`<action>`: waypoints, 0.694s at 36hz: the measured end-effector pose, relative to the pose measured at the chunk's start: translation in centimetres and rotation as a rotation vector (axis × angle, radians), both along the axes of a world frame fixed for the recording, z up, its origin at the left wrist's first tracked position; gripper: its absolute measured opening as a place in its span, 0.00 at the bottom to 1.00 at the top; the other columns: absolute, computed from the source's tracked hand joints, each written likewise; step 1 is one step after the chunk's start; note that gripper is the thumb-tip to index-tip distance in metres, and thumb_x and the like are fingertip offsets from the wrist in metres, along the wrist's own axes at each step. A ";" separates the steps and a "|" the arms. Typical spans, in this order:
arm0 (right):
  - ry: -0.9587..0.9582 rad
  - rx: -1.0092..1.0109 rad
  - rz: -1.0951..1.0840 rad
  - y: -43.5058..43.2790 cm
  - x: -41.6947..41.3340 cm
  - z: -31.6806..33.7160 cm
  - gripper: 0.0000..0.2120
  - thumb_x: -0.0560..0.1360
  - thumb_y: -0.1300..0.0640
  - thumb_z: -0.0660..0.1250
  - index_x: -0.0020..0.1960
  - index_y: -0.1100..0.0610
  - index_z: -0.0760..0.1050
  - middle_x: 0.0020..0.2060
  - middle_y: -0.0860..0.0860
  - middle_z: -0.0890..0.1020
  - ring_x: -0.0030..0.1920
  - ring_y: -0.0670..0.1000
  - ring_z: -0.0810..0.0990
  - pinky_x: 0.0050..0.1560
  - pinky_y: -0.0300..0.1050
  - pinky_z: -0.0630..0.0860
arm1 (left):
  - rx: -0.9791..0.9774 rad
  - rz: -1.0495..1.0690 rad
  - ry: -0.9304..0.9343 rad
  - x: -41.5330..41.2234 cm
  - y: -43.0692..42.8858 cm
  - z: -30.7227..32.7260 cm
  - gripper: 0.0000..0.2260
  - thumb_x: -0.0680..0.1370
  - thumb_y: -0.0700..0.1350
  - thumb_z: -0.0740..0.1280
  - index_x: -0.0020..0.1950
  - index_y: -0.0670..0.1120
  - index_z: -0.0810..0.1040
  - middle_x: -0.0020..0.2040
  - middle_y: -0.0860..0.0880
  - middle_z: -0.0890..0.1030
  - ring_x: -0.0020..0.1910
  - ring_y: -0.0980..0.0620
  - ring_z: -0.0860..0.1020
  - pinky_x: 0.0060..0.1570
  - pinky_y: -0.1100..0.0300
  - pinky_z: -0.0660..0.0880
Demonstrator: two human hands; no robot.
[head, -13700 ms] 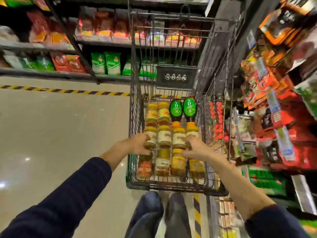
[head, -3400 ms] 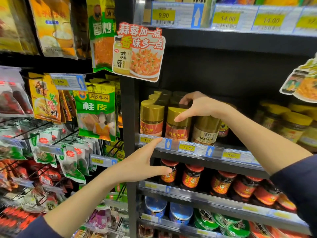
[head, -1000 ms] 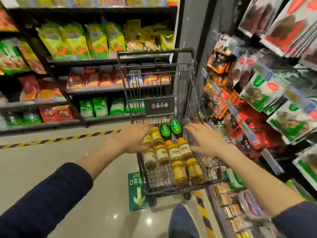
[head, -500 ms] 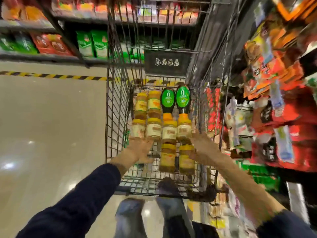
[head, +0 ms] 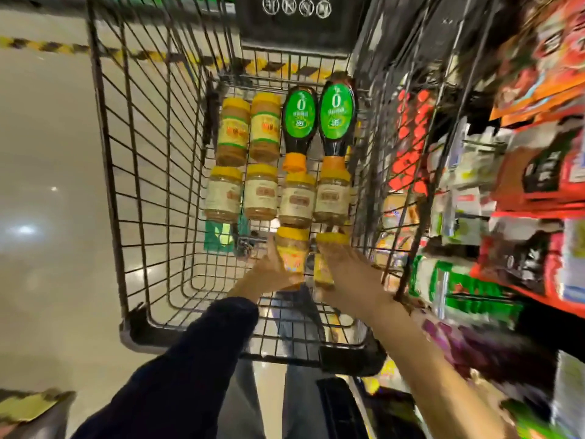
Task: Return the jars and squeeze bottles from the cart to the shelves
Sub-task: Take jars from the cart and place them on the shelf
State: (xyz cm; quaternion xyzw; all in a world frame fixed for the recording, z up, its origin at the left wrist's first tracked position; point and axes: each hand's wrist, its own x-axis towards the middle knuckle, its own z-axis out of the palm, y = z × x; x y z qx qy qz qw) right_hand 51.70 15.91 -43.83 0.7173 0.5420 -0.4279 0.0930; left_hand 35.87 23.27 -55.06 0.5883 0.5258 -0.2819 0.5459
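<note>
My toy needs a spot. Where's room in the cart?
In the cart, the near-left floor is bare, between its left wall, the left hand and the middle jars. Crowded: the far end, with jars and two bottles, and near right, by the right hand.

Yellow-capped jars [head: 297,198]; green-labelled dark squeeze bottles [head: 335,120]; black cart [head: 133,172]

The cart [head: 139,191] is dark wire metal, the jars [head: 261,194] clear with yellow plastic lids, the squeeze bottles [head: 299,122] glossy dark plastic, the floor [head: 47,185] polished.
</note>
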 end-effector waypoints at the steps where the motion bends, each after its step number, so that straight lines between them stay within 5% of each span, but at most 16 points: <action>1: 0.000 0.011 -0.022 -0.2 -0.1 -0.3 0.35 0.72 0.47 0.64 0.75 0.52 0.54 0.72 0.53 0.63 0.72 0.57 0.60 0.72 0.53 0.58 | -0.004 0.072 -0.041 0.4 -0.3 -0.1 0.61 0.63 0.56 0.77 0.73 0.48 0.29 0.66 0.49 0.70 0.66 0.45 0.71 0.60 0.57 0.67; 3: 0.011 0.026 -0.040 -0.5 -0.3 -0.7 0.36 0.72 0.45 0.64 0.75 0.51 0.53 0.73 0.52 0.62 0.73 0.55 0.59 0.73 0.52 0.58 | 0.007 0.187 -0.105 0.6 -0.7 -0.9 0.59 0.63 0.44 0.80 0.74 0.44 0.34 0.61 0.53 0.69 0.66 0.48 0.71 0.58 0.60 0.66; 6: 0.032 -0.005 -0.035 -0.9 -0.4 -0.9 0.39 0.73 0.44 0.63 0.77 0.52 0.48 0.76 0.52 0.56 0.75 0.55 0.56 0.73 0.54 0.56 | 0.047 0.220 -0.121 0.8 -1.0 -1.4 0.48 0.65 0.41 0.78 0.74 0.38 0.49 0.67 0.48 0.69 0.63 0.47 0.72 0.62 0.56 0.69; 9: 0.033 -0.032 -0.013 -1.0 -0.5 -0.8 0.41 0.73 0.45 0.65 0.77 0.53 0.45 0.76 0.53 0.53 0.75 0.57 0.55 0.73 0.54 0.54 | 0.006 0.210 -0.157 0.6 -0.9 -2.7 0.41 0.67 0.38 0.77 0.68 0.39 0.52 0.62 0.42 0.72 0.62 0.45 0.73 0.57 0.59 0.68; 13: 0.052 -0.076 -0.016 -0.9 -0.6 -0.8 0.41 0.73 0.45 0.65 0.77 0.53 0.46 0.76 0.53 0.53 0.75 0.57 0.54 0.74 0.55 0.54 | -0.070 0.216 -0.193 0.4 -0.3 -2.7 0.33 0.68 0.35 0.75 0.60 0.48 0.55 0.52 0.50 0.71 0.59 0.46 0.74 0.57 0.55 0.71; 17: 0.030 -0.130 -0.002 -0.6 -0.6 -0.7 0.40 0.74 0.45 0.64 0.77 0.52 0.46 0.76 0.54 0.55 0.74 0.57 0.56 0.73 0.54 0.55 | -0.103 0.164 -0.140 -0.2 1.1 -2.2 0.41 0.60 0.49 0.79 0.63 0.47 0.57 0.51 0.52 0.74 0.55 0.49 0.77 0.53 0.56 0.76; 20: 0.021 -0.158 -0.044 -0.6 -1.0 -1.2 0.39 0.73 0.46 0.64 0.77 0.53 0.48 0.75 0.54 0.57 0.73 0.58 0.60 0.71 0.53 0.59 | -0.159 0.182 -0.099 -0.8 1.9 -2.1 0.39 0.61 0.46 0.79 0.65 0.46 0.61 0.50 0.52 0.76 0.55 0.49 0.77 0.52 0.56 0.76; 25: -0.033 -0.209 -0.331 -0.6 -1.9 -3.0 0.35 0.70 0.51 0.69 0.71 0.54 0.57 0.65 0.56 0.70 0.61 0.59 0.74 0.53 0.50 0.76 | -0.196 0.261 -0.132 -2.2 2.8 0.2 0.40 0.58 0.50 0.81 0.65 0.45 0.68 0.54 0.48 0.81 0.52 0.52 0.80 0.53 0.55 0.78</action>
